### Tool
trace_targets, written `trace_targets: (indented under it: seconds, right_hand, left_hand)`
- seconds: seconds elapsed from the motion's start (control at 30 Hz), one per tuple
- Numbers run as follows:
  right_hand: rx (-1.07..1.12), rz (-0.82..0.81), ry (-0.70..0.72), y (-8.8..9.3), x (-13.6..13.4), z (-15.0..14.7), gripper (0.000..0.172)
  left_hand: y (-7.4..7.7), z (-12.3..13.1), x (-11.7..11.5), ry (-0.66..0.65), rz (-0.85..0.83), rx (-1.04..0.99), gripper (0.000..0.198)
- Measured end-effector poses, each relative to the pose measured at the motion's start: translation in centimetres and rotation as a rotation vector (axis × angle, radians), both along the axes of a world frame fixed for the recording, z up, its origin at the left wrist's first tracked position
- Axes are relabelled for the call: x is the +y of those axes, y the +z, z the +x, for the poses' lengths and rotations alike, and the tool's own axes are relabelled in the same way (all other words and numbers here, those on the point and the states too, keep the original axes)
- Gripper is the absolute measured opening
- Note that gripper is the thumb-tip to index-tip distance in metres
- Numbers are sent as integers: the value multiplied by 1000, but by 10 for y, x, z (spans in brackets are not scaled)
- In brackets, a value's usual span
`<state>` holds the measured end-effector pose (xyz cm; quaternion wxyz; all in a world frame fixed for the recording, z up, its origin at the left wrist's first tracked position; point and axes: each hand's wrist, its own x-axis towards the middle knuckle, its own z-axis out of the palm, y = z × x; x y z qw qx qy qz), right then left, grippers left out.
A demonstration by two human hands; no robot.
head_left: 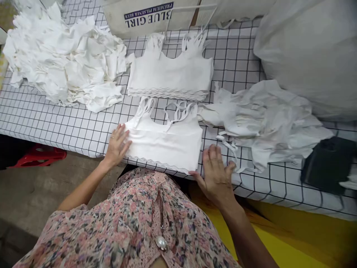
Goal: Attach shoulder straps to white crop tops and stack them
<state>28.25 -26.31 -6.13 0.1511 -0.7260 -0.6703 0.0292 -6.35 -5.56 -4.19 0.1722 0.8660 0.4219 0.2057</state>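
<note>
Left hand point(117, 146) open, flat on white strappy top point(163, 145); right hand point(216, 175) open just beside it; stacked tops point(170, 70) squared on bench point(55, 119); loose heap point(64, 59) left

Loose fabric heap point(267, 126) beside right hand point(216, 175)

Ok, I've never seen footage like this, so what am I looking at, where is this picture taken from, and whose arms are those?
No machine here: this one picture comes from a camera worn on a person's head, looking forward and down, so the two bare arms are that person's own. The left hand rests on the edge of a white fabric piece with thin straps, holding nothing. The right hand lies open on the grid-patterned table cover beside that piece's corner. Farther off lie a stack of similar pieces and a loose heap of white fabric.
</note>
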Motion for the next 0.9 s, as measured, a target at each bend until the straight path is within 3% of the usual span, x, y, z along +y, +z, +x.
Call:
trace_targets:
  seconds: [0.1, 0.23, 0.47, 0.6, 0.73, 0.83, 0.9]
  right_hand:
    - [95, 203, -67, 1, 6, 12, 57]
    - [142, 299, -160, 0, 22, 7, 29]
    - [123, 280, -12, -10, 16, -16, 39]
    - [111, 313, 13, -4, 21, -8, 26]
    - [150, 413, 77, 15, 70, 13, 17]
    - [194, 405, 148, 34, 139, 17, 21]
    - [193, 319, 187, 45, 192, 8, 29]
  left_hand:
    - [16, -9, 14, 184, -6, -88, 33]
    - [31, -11, 17, 321, -144, 41, 32]
    - [34, 0, -3, 462, -263, 165, 37]
    - [36, 5, 6, 438, -260, 32, 45]
    - [42, 27, 46, 249, -54, -187, 28]
    - [42, 50, 61, 95, -26, -252, 12]
    - [35, 60, 52, -2, 15, -237, 8]
